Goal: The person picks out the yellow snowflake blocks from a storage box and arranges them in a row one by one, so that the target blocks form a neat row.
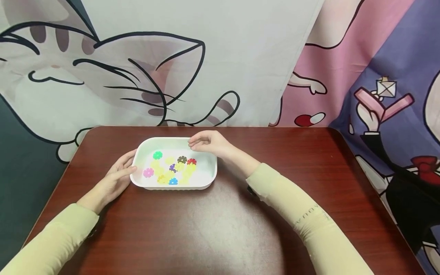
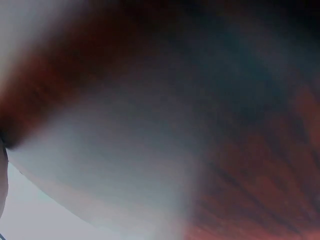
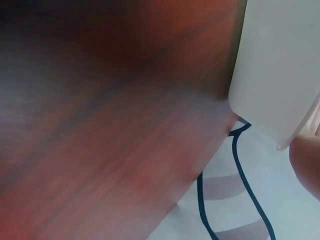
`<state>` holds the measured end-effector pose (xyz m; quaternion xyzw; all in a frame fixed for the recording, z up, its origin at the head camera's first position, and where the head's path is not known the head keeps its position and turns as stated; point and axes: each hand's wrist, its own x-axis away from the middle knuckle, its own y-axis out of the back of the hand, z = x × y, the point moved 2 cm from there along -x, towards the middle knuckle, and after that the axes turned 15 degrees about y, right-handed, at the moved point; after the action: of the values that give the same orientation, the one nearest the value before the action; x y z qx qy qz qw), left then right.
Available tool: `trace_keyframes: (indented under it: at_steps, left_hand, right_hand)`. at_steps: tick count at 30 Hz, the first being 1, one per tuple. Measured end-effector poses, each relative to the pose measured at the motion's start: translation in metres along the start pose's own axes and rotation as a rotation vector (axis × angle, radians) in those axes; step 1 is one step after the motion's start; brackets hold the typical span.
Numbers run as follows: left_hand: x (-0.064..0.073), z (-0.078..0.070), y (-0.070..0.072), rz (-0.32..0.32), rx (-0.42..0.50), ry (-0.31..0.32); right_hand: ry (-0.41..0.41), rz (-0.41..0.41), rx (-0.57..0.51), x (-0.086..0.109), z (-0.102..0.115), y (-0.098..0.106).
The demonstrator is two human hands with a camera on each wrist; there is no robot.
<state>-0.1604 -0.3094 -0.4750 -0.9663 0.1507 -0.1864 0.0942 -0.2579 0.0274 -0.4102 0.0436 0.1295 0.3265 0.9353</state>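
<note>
A white plastic tray [image 1: 209, 179] sits toward the far side of the table, left of the middle. Inside lie several small flower-shaped plastic discs: many yellow, plus a green disc [image 1: 157, 155], a pink disc [image 1: 148, 172], a blue disc [image 1: 173, 181], a red disc [image 1: 191, 161] and a dark one. My left hand [image 1: 118, 177] grips the tray's left end, thumb over the rim and fingers along the outside wall. Around the far right rim, my right hand [image 1: 211, 143] reaches with loosely bent fingers. One fingertip [image 3: 305, 162] shows right at the rim in the right wrist view.
The dark red-brown wooden table [image 1: 302, 172] stretches around the tray, its far edge close behind. A hanging cloth [image 1: 254, 68] with cartoon drawings backs the table and continues on both sides. The left wrist view is mostly blurred.
</note>
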Motion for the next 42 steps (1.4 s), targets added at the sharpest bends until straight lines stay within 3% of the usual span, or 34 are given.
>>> trace_keyframes:
  at_steps: [6, 16, 31, 42]
  left_hand:
    - [0.001, 0.001, 0.001, -0.015, 0.002, 0.007]
    - [-0.001, -0.002, 0.000, -0.020, 0.010, 0.025]
    - [-0.001, -0.001, 0.001, -0.022, 0.009, 0.030]
    - [-0.002, -0.001, 0.001, -0.016, 0.025, 0.029]
  right_hand:
    - [-0.027, 0.155, 0.055, -0.017, -0.003, -0.012]
    - [-0.051, 0.388, 0.303, -0.033, -0.017, -0.034]
    - [0.034, 0.490, 0.556, -0.038, -0.032, -0.055]
    - [0.052, 0.483, 0.617, -0.035, -0.029, -0.056]
